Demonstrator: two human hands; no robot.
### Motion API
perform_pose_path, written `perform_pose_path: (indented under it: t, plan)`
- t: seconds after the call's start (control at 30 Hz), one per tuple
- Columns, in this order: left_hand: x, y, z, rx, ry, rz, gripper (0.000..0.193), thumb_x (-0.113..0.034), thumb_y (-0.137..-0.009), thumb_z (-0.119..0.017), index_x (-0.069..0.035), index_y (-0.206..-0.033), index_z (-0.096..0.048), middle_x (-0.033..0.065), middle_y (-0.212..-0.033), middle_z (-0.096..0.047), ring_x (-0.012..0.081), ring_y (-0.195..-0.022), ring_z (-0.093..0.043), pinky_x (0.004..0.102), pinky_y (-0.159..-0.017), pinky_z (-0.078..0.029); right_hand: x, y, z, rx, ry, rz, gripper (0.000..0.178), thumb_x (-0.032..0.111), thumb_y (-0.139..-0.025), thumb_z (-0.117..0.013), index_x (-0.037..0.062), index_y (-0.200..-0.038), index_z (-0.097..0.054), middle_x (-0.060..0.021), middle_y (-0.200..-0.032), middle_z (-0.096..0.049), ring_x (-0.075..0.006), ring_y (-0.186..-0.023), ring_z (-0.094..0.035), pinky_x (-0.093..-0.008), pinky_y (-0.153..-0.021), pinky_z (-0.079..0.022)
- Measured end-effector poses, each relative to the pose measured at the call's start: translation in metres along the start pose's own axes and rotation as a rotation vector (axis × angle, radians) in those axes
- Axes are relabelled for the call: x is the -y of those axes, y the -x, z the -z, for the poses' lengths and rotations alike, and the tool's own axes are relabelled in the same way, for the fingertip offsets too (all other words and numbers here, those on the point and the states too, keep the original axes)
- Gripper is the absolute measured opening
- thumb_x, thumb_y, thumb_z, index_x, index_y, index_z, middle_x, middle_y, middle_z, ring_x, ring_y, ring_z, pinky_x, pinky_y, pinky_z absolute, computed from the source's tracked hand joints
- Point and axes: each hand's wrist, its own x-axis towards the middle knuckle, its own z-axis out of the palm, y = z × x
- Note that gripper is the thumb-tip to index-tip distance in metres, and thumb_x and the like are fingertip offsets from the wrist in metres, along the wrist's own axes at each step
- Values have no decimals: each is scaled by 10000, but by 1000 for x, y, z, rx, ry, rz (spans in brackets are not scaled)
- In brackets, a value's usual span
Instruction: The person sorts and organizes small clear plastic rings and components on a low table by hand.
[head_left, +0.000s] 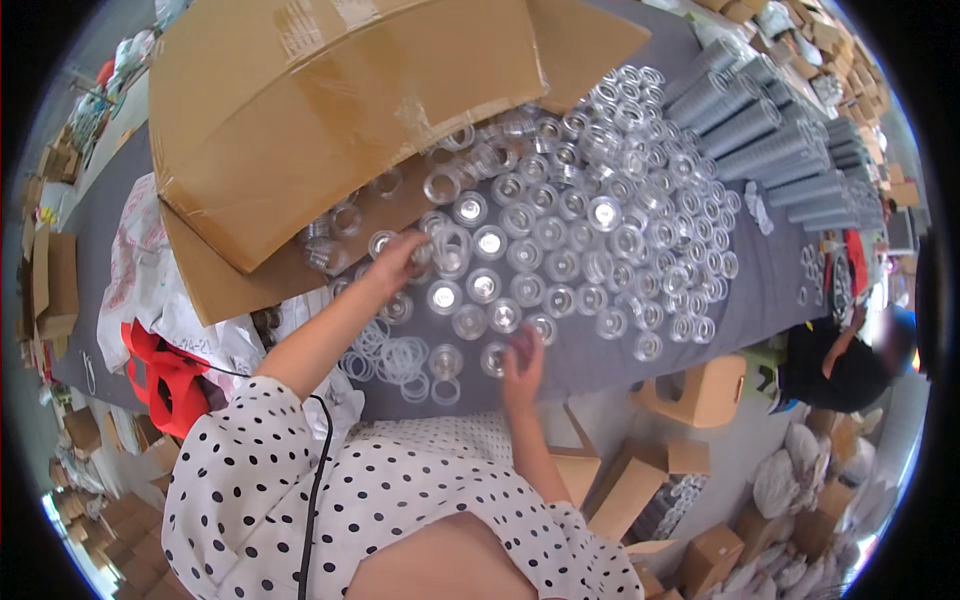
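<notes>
Dozens of clear jars (549, 232): crowded over the grey tabletop (590, 368), many touching; more lie tumbled under the edge of the large cardboard box (340, 120).
Left hand (404, 256): reaches over the left part of the crowd, fingers closed in a narrow grip that appears to hold a clear jar (452, 252), with other jars close around it.
Right hand (522, 365): blurred, near the front edge, just beside a jar (494, 359); I cannot tell whether it touches the jar or how wide the fingers stand.
Loose rings (398, 360): a pale, see-through heap below the left forearm, overlapping one another.
Grey stacks (740, 130): long ribbed columns lying at the far right, beyond the jars.
Tipping risk: drawing the left hand back low could knock neighbouring jars, since they stand so close.
Edge risk: a brush from the right hand might push a front jar off the tabletop.
Box risk: a nudge to the cardboard could send the tumbled jars rolling into the upright ones.
Cord risk: the black cord (318, 470) lies over the spotted clothing, and could snag the left arm if pulled taut.
</notes>
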Motion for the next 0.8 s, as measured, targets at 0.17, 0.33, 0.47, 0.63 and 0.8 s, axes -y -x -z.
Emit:
perform_pose_path:
  t: [0.17, 0.33, 0.47, 0.63, 0.8]
  plan:
    - [54, 60, -32, 334, -326, 164, 195, -153, -758, -602, -45, -918, -580, 38, -869, -576, 139, -803, -558, 286, -695, -456, 27, -3, -45, 108, 282, 152, 641, 74, -726, -625, 37, -1279, -304, -143, -1235, -379, -242, -1048, -467, -324, -868, -395]
    - [80, 79, -36, 367, -120, 358, 122, -104, -773, -569, -10, -851, -579, 82, -846, -612, 161, -753, -603, 299, -675, -508, -27, 26, -20, 10, 111, -18, 627, 120, -691, -680, 34, -1230, -372, -110, -1135, -418, -186, -1043, -450, -274, -763, -446]
    - [95, 84, -23, 307, -72, 462, 199, -121, -797, -534, 49, -901, -541, 162, -901, -599, 265, -822, -610, 401, -718, -524, -19, 61, 15, -201, 281, -39, 614, 141, -685, -687, 42, -1214, -392, -116, -1103, -426, -205, -1012, -468, -279, -772, -437]
    - [93, 84, -12, 174, 292, 607, 152, -106, -762, -574, 17, -828, -513, 154, -802, -559, 301, -804, -581, 459, -735, -490, -31, 69, 56, -285, 930, -204, 712, 232, -651, -701, 70, -1247, -347, -160, -1129, -419, -310, -1042, -446, -353, -852, -404]
    - [88, 88, -25, 195, 127, 519, 147, -115, -764, -583, -7, -845, -525, 118, -831, -555, 254, -794, -573, 360, -677, -495, -38, 35, 41, -196, 959, -9, 744, 235, -652, -696, 76, -1269, -312, -175, -1188, -391, -328, -1071, -429, -384, -868, -395]
